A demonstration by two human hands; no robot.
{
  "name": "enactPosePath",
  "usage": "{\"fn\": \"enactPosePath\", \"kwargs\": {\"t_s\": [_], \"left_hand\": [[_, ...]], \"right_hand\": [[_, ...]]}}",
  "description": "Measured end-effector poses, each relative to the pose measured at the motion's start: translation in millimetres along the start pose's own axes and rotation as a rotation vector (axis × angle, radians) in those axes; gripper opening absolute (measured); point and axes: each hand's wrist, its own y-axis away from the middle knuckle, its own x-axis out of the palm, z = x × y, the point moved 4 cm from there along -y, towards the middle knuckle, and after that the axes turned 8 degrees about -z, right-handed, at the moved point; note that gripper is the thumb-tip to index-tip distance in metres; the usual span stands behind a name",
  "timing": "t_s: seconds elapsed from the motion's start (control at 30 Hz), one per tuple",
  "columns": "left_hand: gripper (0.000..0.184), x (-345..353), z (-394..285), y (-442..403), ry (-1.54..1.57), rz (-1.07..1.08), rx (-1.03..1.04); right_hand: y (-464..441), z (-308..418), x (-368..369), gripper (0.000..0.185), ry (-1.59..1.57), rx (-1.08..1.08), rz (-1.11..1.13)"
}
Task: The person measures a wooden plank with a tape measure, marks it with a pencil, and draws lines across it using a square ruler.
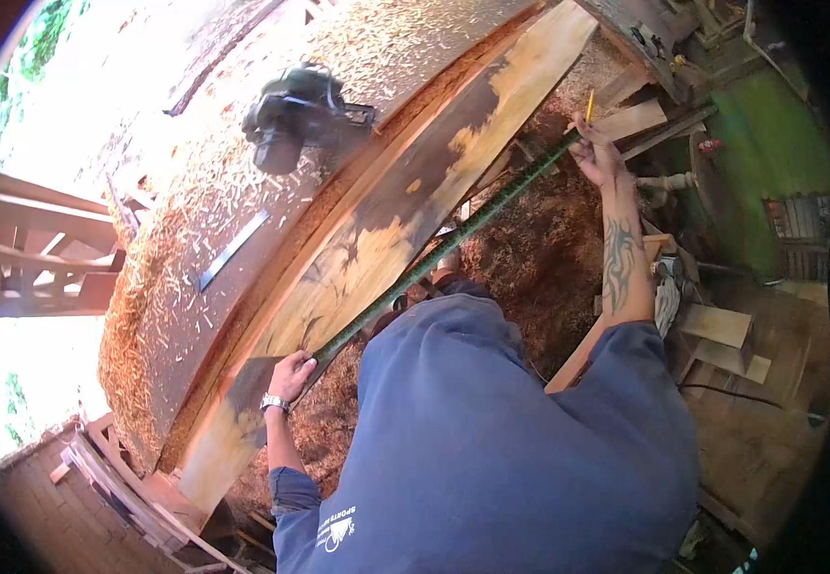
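A long plank (382, 225) with dark and pale grain lies diagonally on a wood-chip-strewn work surface. Along its near edge runs a long green straight strip (491, 212). My left hand (291, 375), with a watch at the wrist, holds the strip's lower end against the plank, fingers closed. At the strip's upper end my right hand (597, 153) is closed round a yellow pencil (590, 103), whose tip points up. Whether the right hand also grips the strip is hard to tell.
A dark power tool (300, 113) stands on the surface beyond the plank. Nearer lies a metal ruler (233, 251) among shavings. Sawdust covers the ground below. Wood offcuts (716, 330) are at the right, and stacked boards (119, 488) at the lower left.
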Motion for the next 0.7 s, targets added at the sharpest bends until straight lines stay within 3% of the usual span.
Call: {"fn": "enactPosePath", "kwargs": {"t_s": [0.13, 0.17, 0.27, 0.3, 0.37, 0.43, 0.57, 0.6, 0.7], "left_hand": [[0.035, 6.6, -31.2, -18.7, -0.038, -0.07, 0.018], [0.036, 16.6, -22.5, -28.3, -0.027, -0.041, -0.061], [0.038, 38.6, -45.1, -45.4, -0.168, -0.199, -0.035], [0.039, 39.1, -81.2, -45.1, -0.159, -0.216, -0.067], [0.039, 62.9, -91.9, -63.4, -0.18, -0.321, -0.028], [0.039, 64.7, -168.1, -69.8, -0.125, -0.316, -0.108], [0.036, 96.8, -232.0, -108.5, 0.029, -0.378, -0.007], [0.035, 99.4, -253.1, -112.7, -0.027, -0.331, -0.072], [0.035, 104.5, -308.4, -116.1, -0.008, -0.391, 0.009]], "right_hand": [[10.1, -23.5, -6.8, 0.029, -0.058, 0.049, -0.129], [12.6, -37.6, -8.9, 0.031, -0.102, 0.079, -0.178], [37.4, -116.1, -9.3, 0.031, 0.003, 0.146, -0.188], [55.3, -139.3, 12.6, 0.03, 0.088, 0.175, -0.141], [78.4, -192.3, 29.9, 0.036, 0.158, 0.218, -0.018], [91.2, -218.7, 55.0, 0.036, 0.221, 0.309, 0.057], [81.0, -233.9, 71.6, 0.022, 0.295, 0.219, 0.034], [70.3, -235.4, 66.9, 0.02, 0.383, 0.164, 0.035], [54.2, -202.5, 72.9, 0.026, 0.41, 0.045, -0.033]]}}
